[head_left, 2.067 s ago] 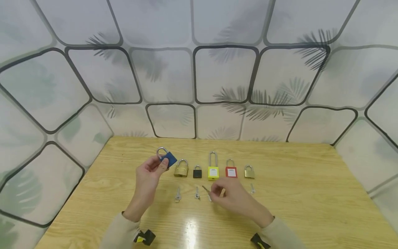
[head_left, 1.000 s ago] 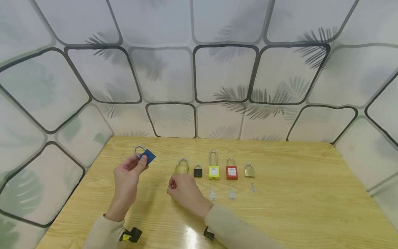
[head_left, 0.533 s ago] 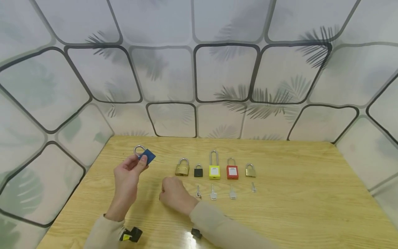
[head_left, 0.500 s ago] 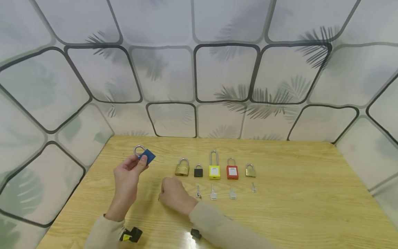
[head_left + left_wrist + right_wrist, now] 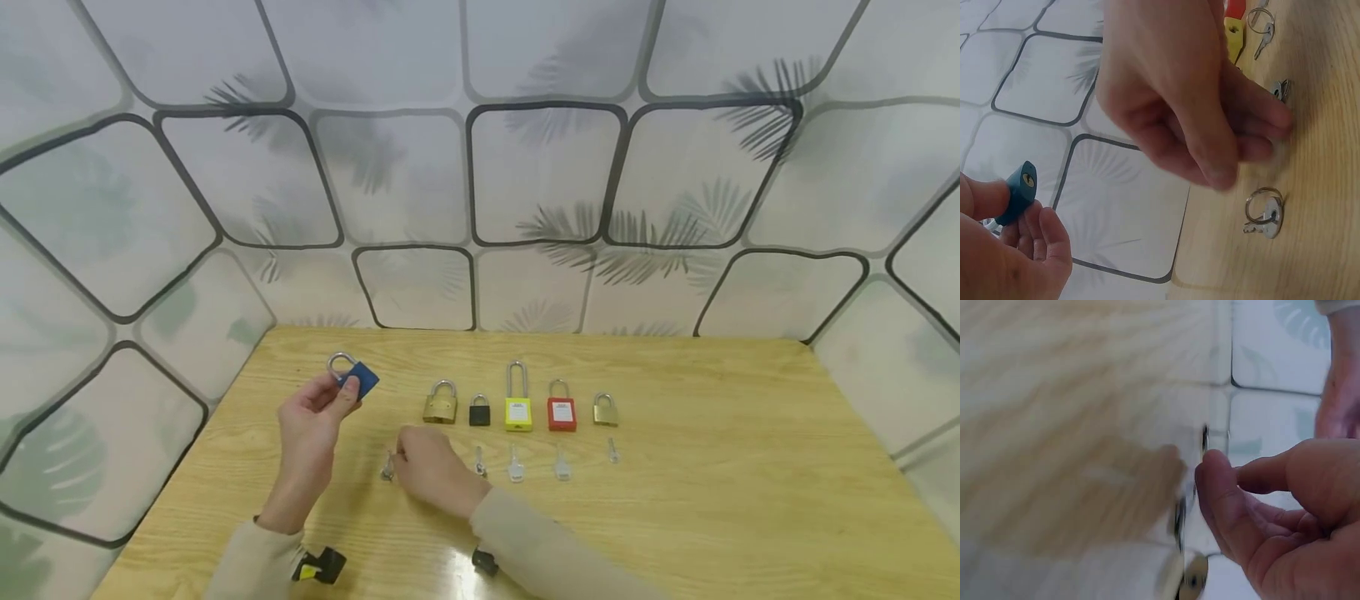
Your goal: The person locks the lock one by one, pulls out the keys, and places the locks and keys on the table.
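Note:
My left hand (image 5: 311, 429) pinches a blue padlock (image 5: 363, 379) above the table, its silver shackle up and to the left. In the left wrist view the keyhole of the blue padlock (image 5: 1027, 181) shows. My right hand (image 5: 435, 471) is low over the table with its fingers loosely bent and nothing seen in them. Just left of it lies a key on a ring (image 5: 387, 467); the left wrist view shows that key (image 5: 1271, 219) apart from the fingertips. The right wrist view is blurred. A brass padlock (image 5: 440, 408) stands just beyond the right hand.
To the right of the brass padlock are a black padlock (image 5: 479, 414), a yellow padlock (image 5: 518, 414), a red padlock (image 5: 562, 414) and a small brass padlock (image 5: 605, 414). Several keys lie before them, including a clear-headed key (image 5: 516, 471). A patterned curtain (image 5: 525, 292) borders the wooden table (image 5: 712, 483).
My right hand came left across the table with a key, let it go left of the others, then drew slightly right. My left hand moved left with the blue padlock, then stayed nearly still.

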A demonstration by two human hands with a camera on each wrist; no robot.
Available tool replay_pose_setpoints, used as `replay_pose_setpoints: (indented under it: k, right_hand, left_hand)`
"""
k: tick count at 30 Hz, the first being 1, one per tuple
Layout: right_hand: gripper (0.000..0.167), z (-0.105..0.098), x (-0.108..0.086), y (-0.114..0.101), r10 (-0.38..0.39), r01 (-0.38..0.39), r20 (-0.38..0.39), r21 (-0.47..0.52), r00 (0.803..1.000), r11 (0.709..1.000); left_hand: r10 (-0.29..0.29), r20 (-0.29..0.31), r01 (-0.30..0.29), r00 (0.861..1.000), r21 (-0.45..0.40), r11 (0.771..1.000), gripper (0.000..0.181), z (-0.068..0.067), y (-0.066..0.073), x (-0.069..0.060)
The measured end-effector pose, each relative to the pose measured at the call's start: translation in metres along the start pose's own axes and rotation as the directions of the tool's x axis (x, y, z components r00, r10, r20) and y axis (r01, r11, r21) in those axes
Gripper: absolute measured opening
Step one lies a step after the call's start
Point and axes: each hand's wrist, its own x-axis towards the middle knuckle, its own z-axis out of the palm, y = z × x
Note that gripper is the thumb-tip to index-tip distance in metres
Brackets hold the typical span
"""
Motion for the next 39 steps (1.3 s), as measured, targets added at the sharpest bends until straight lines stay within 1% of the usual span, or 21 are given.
replay_pose_setpoints:
  k: [3,5,7,8,11,13,16,19,24,28,31,35,39]
  right_hand:
    - [0.012,-0.016,-0.009,0.007,0.002,-0.002,-0.021,0.007,1.000,1.000]
    - [0.012,-0.030,-0.013,0.011,-0.014,0.014,-0.048,-0.001,0.999,1.000]
    - [0.013,-0.046,-0.017,0.015,-0.008,0.009,-0.063,0.012,0.998,1.000]
    - [0.014,-0.055,-0.019,0.018,-0.014,0.015,-0.075,0.014,0.997,1.000]
    - [0.015,-0.083,-0.027,0.026,0.010,-0.009,-0.099,0.002,0.995,1.000]
    - [0.016,-0.101,-0.034,0.034,0.046,-0.046,-0.106,0.005,0.993,0.999]
    - [0.016,-0.126,-0.050,0.050,0.115,-0.116,-0.125,-0.004,0.985,0.993]
    - [0.017,-0.149,-0.069,0.068,0.170,-0.173,-0.147,-0.010,0.974,0.985]
    - [0.020,-0.185,-0.102,0.089,0.240,-0.246,-0.162,-0.019,0.957,0.969]
    - [0.022,-0.209,-0.126,0.102,0.295,-0.302,-0.173,-0.015,0.940,0.953]
    - [0.025,-0.220,-0.140,0.108,0.321,-0.326,-0.185,0.003,0.929,0.945]
    - [0.029,-0.227,-0.151,0.113,0.346,-0.350,-0.190,0.016,0.919,0.937]
    - [0.033,-0.234,-0.157,0.119,0.365,-0.372,-0.188,-0.002,0.912,0.928]
  left_hand:
    - [-0.026,0.020,0.025,0.999,0.039,0.999,0.033,0.002,-0.003,-0.001]
    - [-0.046,0.035,0.043,0.998,0.071,0.997,0.034,0.003,-0.004,-0.002]
    - [-0.059,0.049,0.053,0.997,0.110,0.993,0.035,0.004,-0.005,0.000]
    - [-0.061,0.058,0.053,0.996,0.132,0.990,0.037,0.005,-0.005,0.001]
    - [-0.061,0.088,0.040,0.994,0.227,0.973,0.036,0.007,-0.005,0.006]
    - [-0.065,0.121,0.026,0.991,0.299,0.954,0.036,0.007,-0.007,0.010]
    - [-0.081,0.184,-0.001,0.980,0.409,0.913,0.036,0.007,-0.013,0.014]
    - [-0.088,0.242,-0.044,0.966,0.493,0.869,0.035,0.006,-0.019,0.020]
    - [-0.100,0.293,-0.100,0.951,0.596,0.797,0.032,0.007,-0.028,0.031]
    - [-0.121,0.312,-0.112,0.942,0.635,0.764,0.037,0.011,-0.033,0.039]
    - [-0.131,0.322,-0.122,0.938,0.658,0.743,0.038,0.012,-0.038,0.045]
    - [-0.140,0.335,-0.142,0.932,0.690,0.709,0.038,0.011,-0.045,0.051]
    - [-0.156,0.325,-0.138,0.933,0.721,0.679,0.040,0.010,-0.050,0.055]
